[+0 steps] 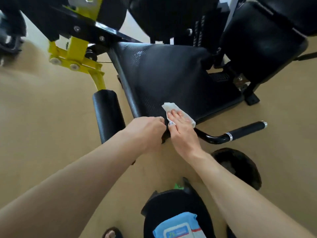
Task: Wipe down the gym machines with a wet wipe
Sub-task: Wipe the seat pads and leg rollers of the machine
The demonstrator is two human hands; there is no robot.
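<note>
A black padded seat (164, 74) of a gym machine fills the middle of the view. My right hand (181, 129) lies flat, fingers straight, pressing a white wet wipe (169, 106) onto the seat's near corner. My left hand (145, 133) grips the seat's front edge right beside it, fingers curled over the rim. A blue pack of wipes (178, 227) sits at the bottom, on my dark-clothed lap.
A black foam roller (108, 114) on a yellow arm (75, 54) stands left of the seat. A black handle bar (240, 131) sticks out to the right below the seat. Another black pad (264, 40) rises at the upper right. The floor (42, 109) is tan.
</note>
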